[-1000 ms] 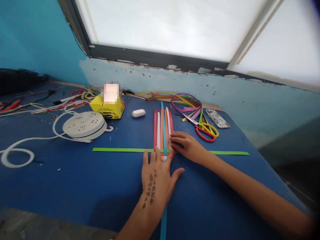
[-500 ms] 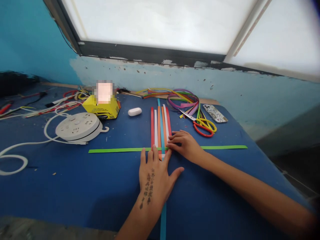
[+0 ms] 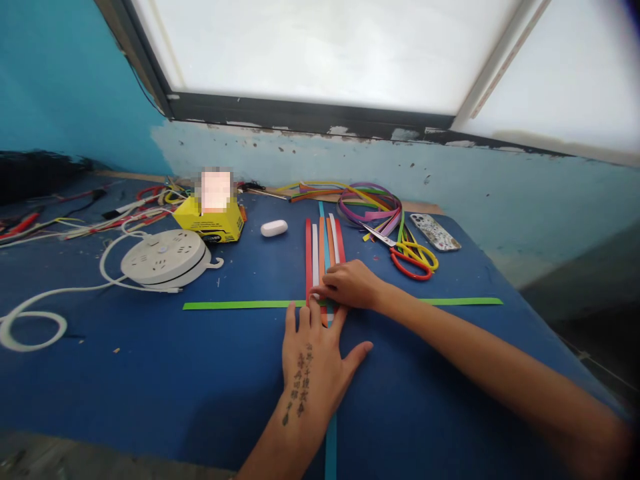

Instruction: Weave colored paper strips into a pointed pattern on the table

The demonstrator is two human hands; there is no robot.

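Blue table (image 3: 125, 393), chipped wall (image 3: 280, 157), window (image 3: 320, 53), left hand (image 3: 316, 363) spread on strips (image 3: 309, 257), right hand (image 3: 353, 285) curled, grip unclear

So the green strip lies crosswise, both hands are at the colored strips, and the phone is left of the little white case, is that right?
Not quite: the phone is right of the little white case, as the head view shows. The rest stands: the green strip lies crosswise, and the left hand and right hand are at the colored strips.
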